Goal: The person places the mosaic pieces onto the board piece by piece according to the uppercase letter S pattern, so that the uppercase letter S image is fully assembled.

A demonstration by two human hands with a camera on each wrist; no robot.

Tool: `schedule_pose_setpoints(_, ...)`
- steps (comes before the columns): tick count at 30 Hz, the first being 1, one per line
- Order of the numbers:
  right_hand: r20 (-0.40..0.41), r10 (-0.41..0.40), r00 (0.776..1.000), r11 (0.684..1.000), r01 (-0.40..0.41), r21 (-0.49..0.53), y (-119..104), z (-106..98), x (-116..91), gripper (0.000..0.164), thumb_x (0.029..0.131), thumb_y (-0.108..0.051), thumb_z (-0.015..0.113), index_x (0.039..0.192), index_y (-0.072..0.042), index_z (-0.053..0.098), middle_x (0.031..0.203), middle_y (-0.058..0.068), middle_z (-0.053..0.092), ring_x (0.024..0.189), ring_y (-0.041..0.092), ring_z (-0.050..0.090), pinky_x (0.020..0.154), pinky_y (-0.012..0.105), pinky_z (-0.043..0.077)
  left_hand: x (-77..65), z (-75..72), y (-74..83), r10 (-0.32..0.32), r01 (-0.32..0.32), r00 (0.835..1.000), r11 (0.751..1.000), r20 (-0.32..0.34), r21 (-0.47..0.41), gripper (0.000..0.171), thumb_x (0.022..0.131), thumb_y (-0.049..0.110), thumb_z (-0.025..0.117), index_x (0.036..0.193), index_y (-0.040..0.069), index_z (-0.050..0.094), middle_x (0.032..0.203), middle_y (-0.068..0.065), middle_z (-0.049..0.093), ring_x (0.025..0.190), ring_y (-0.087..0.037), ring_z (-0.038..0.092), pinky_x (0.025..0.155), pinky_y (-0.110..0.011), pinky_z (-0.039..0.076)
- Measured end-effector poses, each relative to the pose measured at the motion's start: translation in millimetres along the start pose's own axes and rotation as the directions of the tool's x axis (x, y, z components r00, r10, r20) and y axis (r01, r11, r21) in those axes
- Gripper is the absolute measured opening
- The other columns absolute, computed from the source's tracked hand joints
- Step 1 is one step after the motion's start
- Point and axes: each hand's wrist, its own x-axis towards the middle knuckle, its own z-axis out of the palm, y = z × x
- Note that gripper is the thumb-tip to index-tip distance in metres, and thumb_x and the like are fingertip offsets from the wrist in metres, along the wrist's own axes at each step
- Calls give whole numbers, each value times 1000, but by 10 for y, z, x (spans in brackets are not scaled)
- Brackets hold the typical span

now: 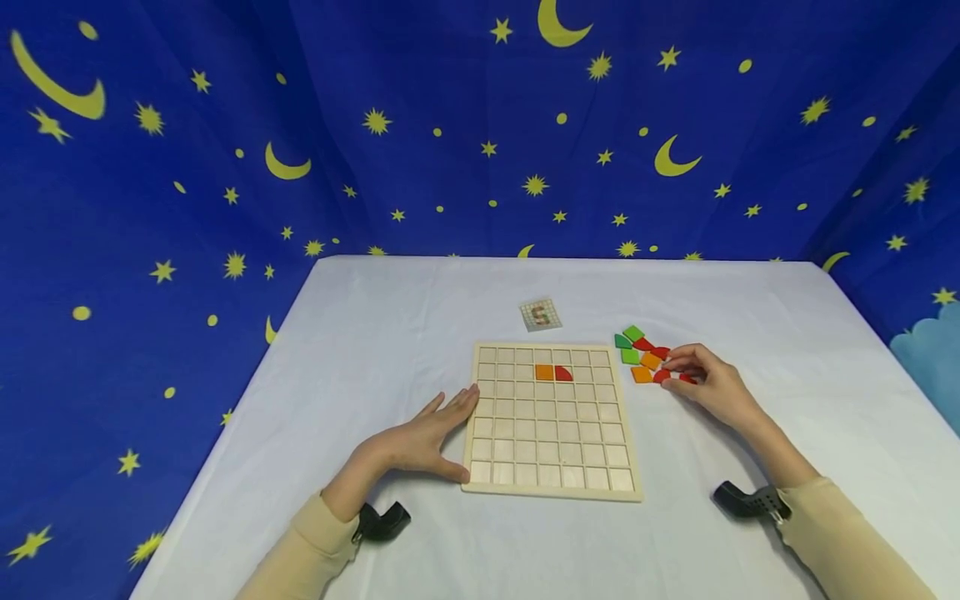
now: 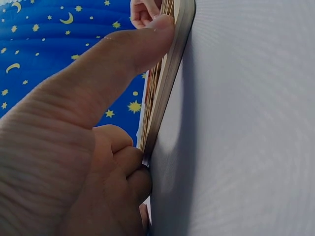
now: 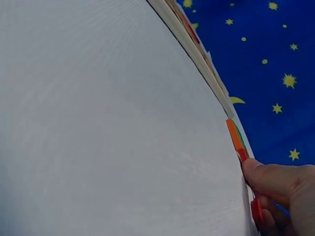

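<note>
A square wooden grid board (image 1: 552, 493) lies on the table. Within its grid, an orange square tile (image 1: 544, 372) sits beside a red quarter-round tile (image 1: 563, 373). My left hand (image 1: 420, 439) rests against the board's left edge, thumb near the front corner and fingers spread farther up. Right of the board, my right hand (image 1: 716, 390) reaches over a loose group of tiles; thumb and fingers stand apart around red pieces (image 1: 662, 377). In the right wrist view the thumb (image 3: 268, 174) touches or nearly touches a red tile (image 3: 256, 210).
Green tiles (image 1: 630, 357) and orange tiles (image 1: 651, 361) lie in the loose group at the board's right. Behind the board is a small pattern card (image 1: 540, 315) with an S-like figure. A blue curtain (image 1: 450, 175) with stars and moons hangs beyond the white table (image 1: 397, 325).
</note>
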Motion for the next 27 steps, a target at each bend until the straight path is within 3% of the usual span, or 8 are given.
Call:
schedule_pose_setpoints(7,-53,20,998,998,-17,56,-84,-120,54,44,85,-8,71,120,5,48,107,19,62,86,-4,57,76,7,45,0,19,-11,-16,16,1000,1000,5,1,114,76,46,76,151,3,2,157,-6,-4,142,-18,-1,113,-39,-4)
schedule_pose_setpoints(11,-83,15,996,995,-7,95,-197,-207,112,44,85,-2,70,121,7,47,108,21,59,87,-2,58,77,7,45,2,13,-15,-14,14,1000,1000,8,10,113,77,46,75,151,3,1,156,-6,-4,142,-18,-1,113,-39,-4)
schedule_pose_setpoints(15,-114,12,993,991,3,131,-274,-234,186,42,83,0,70,120,4,49,107,14,61,87,-1,59,77,8,45,3,3,-13,-6,6,1000,1000,7,8,114,76,46,76,150,2,1,157,-8,-4,142,-19,-1,113,-40,-4)
schedule_pose_setpoints(27,-37,-63,997,967,70,243,-534,30,396,42,85,-3,70,121,2,49,110,15,61,92,6,61,79,15,49,-10,-8,-6,28,-28,1000,1000,-3,-5,114,76,44,77,150,-1,3,156,-13,-2,143,-24,1,113,-45,-3)
